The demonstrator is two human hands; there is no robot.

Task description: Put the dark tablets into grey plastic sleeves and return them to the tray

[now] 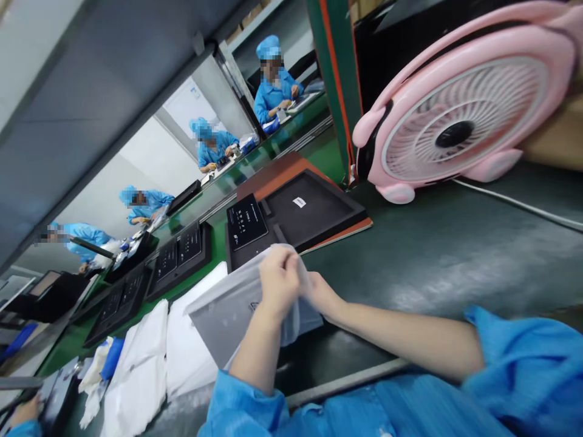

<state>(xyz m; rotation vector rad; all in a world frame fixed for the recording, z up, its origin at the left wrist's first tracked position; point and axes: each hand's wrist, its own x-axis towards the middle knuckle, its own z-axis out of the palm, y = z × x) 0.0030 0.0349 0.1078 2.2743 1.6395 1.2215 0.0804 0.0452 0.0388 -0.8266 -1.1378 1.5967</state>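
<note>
The left hand (280,282) is closing its fingers on the upper edge of a translucent plastic bag (291,321), and the right hand (321,295) is pinching the same edge just beside it, the two hands touching. The bag (a flat grey panel (225,318) is showing through it) is hanging below both hands over the near edge of the counter (432,255). A black foam tray (314,209) is lying just beyond, and a pink fan (460,115) is standing at the right.
</note>
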